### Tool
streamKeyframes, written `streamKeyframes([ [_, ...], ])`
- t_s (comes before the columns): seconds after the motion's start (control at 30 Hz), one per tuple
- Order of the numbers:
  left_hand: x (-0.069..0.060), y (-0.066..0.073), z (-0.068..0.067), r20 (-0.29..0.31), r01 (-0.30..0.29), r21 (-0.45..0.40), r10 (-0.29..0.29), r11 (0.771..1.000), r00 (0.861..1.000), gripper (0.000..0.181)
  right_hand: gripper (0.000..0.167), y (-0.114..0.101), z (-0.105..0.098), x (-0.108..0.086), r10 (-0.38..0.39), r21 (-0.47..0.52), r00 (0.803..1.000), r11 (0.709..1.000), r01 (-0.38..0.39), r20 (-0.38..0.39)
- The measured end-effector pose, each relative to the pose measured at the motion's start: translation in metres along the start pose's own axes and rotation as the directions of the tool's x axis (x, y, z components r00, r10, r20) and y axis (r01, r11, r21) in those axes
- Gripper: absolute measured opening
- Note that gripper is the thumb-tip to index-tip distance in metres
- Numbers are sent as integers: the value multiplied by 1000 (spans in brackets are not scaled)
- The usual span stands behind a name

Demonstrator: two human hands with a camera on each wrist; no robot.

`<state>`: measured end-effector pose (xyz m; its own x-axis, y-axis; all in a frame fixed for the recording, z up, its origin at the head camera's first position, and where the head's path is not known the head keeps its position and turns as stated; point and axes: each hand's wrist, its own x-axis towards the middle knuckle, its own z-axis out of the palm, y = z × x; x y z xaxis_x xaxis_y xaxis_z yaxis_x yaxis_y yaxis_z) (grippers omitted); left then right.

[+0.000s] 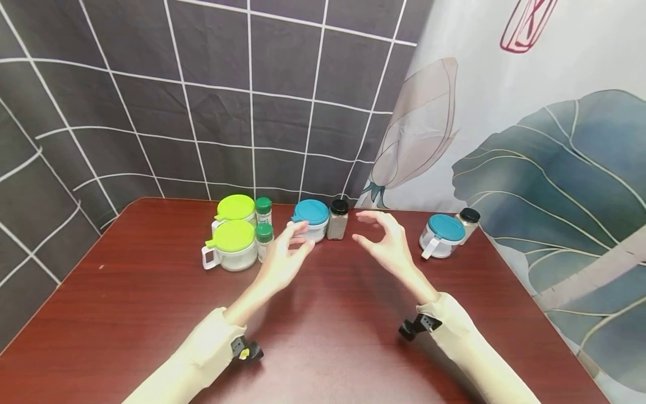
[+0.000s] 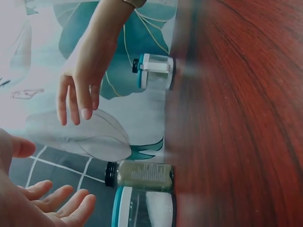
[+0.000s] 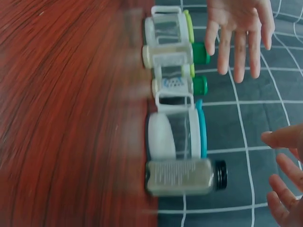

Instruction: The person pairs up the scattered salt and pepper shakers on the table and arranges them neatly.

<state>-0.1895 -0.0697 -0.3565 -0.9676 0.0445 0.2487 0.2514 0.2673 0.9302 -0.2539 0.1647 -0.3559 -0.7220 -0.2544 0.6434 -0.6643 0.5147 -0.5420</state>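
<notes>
My left hand hovers over the table with relaxed, parted fingers and holds nothing. It is nearest to a blue-lidded seasoning jar and, on its left, a green-capped shaker. Across from it my right hand is raised, fingers loosely bent, also holding nothing. Between the hands, farther back, a black-capped spice bottle stands upright against the blue-lidded jar. To the right of my right hand are a second blue-lidded jar with its white handle toward me and another black-capped bottle behind it.
Two lime-lidded jars with white handles stand at the back left, one before the other. A second green-capped shaker is beside the rear one. Grey checked cloth and a leaf-printed curtain hang behind the reddish-brown table.
</notes>
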Motion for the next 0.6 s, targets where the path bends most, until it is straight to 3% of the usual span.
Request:
streamKeyframes([
  [0.6,12,1,32,23,-69,-23,70,997,997,42,48,25,-35,-11,55,-84,998,995,-56,-18],
])
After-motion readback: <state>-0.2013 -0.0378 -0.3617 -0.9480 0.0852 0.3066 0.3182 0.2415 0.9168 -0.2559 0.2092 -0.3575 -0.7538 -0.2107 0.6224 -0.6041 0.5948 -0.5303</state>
